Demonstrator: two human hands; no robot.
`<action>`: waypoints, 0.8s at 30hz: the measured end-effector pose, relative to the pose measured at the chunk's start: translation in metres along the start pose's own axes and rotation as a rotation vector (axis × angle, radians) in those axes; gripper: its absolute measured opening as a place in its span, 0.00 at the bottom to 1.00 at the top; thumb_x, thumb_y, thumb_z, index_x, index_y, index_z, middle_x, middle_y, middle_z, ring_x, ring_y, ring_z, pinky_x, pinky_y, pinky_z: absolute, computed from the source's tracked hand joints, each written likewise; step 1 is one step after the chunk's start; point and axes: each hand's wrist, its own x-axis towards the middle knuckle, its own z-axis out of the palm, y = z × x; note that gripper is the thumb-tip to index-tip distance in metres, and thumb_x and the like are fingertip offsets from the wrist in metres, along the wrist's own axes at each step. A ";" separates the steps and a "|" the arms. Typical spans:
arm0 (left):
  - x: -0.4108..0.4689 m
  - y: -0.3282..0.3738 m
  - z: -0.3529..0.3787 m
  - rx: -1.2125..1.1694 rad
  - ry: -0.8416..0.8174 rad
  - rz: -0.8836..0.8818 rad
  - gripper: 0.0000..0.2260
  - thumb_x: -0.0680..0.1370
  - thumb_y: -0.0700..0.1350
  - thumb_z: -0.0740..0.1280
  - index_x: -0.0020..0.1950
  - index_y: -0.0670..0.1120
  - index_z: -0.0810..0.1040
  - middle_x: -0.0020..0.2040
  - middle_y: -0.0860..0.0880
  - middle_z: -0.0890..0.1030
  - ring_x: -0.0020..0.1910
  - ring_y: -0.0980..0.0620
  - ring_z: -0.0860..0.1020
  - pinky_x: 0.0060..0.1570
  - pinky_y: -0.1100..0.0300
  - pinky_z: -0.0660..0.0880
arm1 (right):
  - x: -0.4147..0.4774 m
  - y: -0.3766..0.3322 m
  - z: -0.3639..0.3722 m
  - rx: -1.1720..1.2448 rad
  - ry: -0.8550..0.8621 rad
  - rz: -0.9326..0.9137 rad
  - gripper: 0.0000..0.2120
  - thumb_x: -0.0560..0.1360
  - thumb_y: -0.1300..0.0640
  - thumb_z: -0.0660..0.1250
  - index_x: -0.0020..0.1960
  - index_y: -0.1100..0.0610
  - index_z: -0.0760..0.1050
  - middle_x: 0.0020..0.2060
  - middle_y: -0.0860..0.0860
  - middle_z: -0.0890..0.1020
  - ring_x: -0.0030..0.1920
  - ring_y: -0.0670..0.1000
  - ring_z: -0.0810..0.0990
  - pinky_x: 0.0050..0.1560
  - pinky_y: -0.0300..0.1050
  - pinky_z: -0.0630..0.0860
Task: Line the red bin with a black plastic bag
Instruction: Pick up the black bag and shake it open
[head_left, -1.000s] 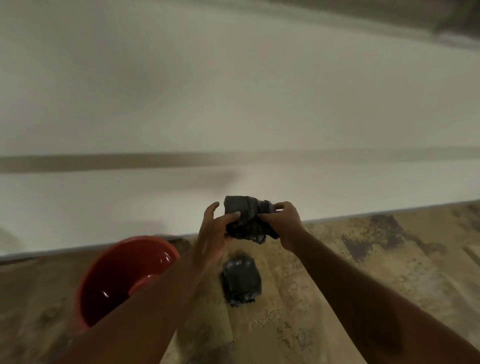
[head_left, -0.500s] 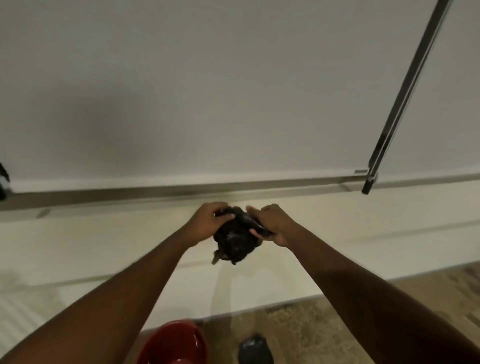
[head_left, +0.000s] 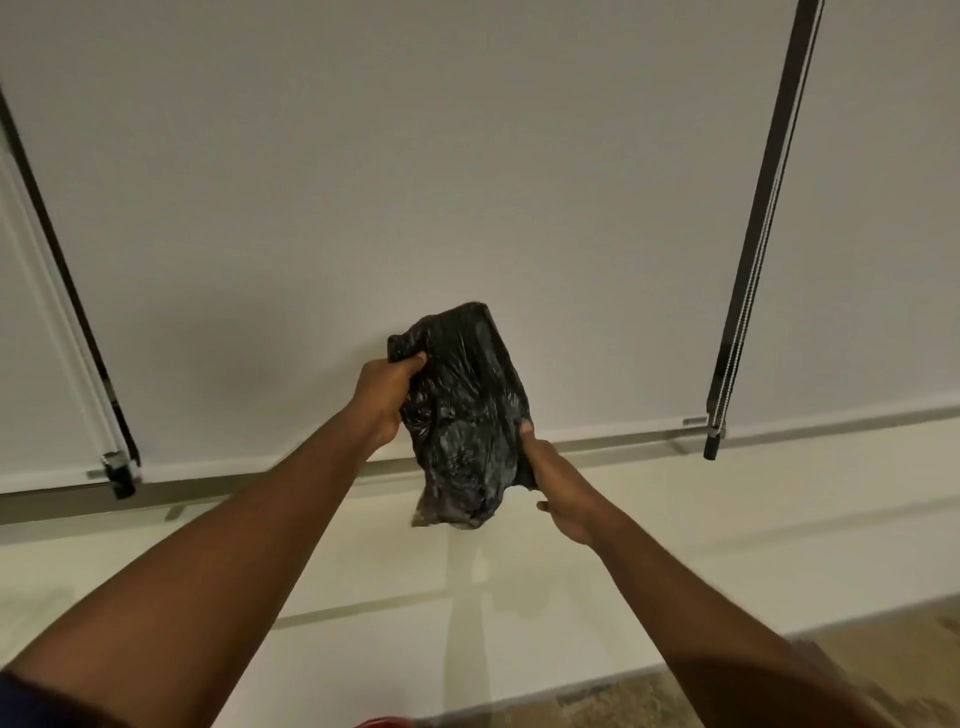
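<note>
A crumpled black plastic bag (head_left: 462, 415) hangs in front of me at arm's length, partly unfolded. My left hand (head_left: 384, 400) grips its upper left edge. My right hand (head_left: 558, 488) pinches its lower right edge. Only a thin sliver of the red bin (head_left: 384, 722) shows at the very bottom edge of the view, below my arms.
A pale wall (head_left: 415, 182) fills most of the view, with a metal ledge rail (head_left: 623, 439) across it. Dark vertical bars stand at the left (head_left: 67, 291) and right (head_left: 758, 228). Patterned floor (head_left: 649, 701) shows at the bottom right.
The view has tilted up, so the bin has nearly dropped out of sight and the roll on the floor is gone from view. My hands have pulled apart and the bag has opened out longer.
</note>
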 end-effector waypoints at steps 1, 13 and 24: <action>-0.003 0.004 -0.001 -0.056 0.012 -0.044 0.15 0.76 0.41 0.69 0.61 0.37 0.77 0.56 0.40 0.81 0.53 0.43 0.81 0.56 0.50 0.77 | -0.001 0.002 0.002 0.019 -0.018 -0.011 0.32 0.75 0.31 0.53 0.72 0.49 0.62 0.67 0.46 0.72 0.68 0.51 0.69 0.62 0.53 0.61; -0.027 0.021 -0.004 0.402 0.301 -0.342 0.39 0.71 0.64 0.67 0.72 0.41 0.61 0.72 0.43 0.67 0.69 0.38 0.67 0.62 0.40 0.68 | 0.009 -0.033 0.016 0.475 0.018 -0.012 0.10 0.72 0.68 0.65 0.52 0.66 0.78 0.46 0.62 0.84 0.45 0.59 0.84 0.41 0.53 0.81; -0.044 -0.007 0.005 0.422 -0.061 -0.040 0.06 0.72 0.43 0.73 0.44 0.41 0.80 0.47 0.39 0.83 0.39 0.46 0.82 0.34 0.58 0.79 | 0.016 -0.041 0.028 0.480 -0.004 0.056 0.03 0.74 0.66 0.67 0.48 0.64 0.78 0.46 0.62 0.83 0.48 0.59 0.84 0.41 0.49 0.82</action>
